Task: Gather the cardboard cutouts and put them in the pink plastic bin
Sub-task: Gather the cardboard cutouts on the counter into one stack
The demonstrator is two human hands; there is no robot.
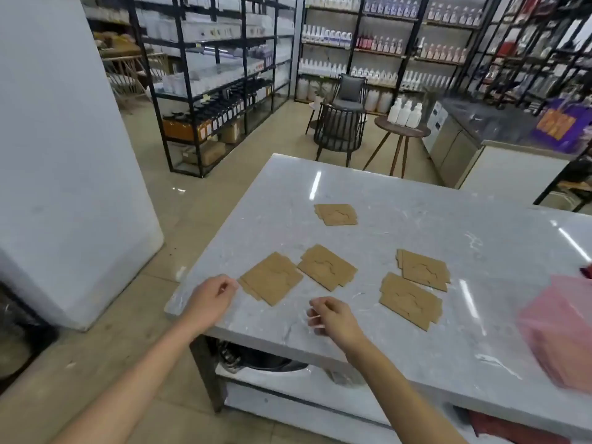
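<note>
Several flat brown cardboard cutouts lie spread on the grey marble table [400, 331]. The nearest cutout [271, 277] lies at the table's front left. A second cutout [327, 266] sits beside it. A pair lies to the right, one cutout [423, 269] behind another cutout [411, 300], and a further cutout [335, 214] lies farther back. The pink plastic bin [559, 331] stands at the right edge, blurred and partly out of frame. My left hand [209, 301] hovers just left of the nearest cutout, fingers curled, empty. Below the second cutout, my right hand [331, 317] hovers with loosely bent fingers, empty.
A white pillar [64, 155] stands left of the table. Black shelving with bottles [224, 75] lines the back. A dark chair [339, 129] and a small round table with white bottles [402, 128] stand beyond the table's far edge. A lower shelf under the table holds a metal bowl [266, 360].
</note>
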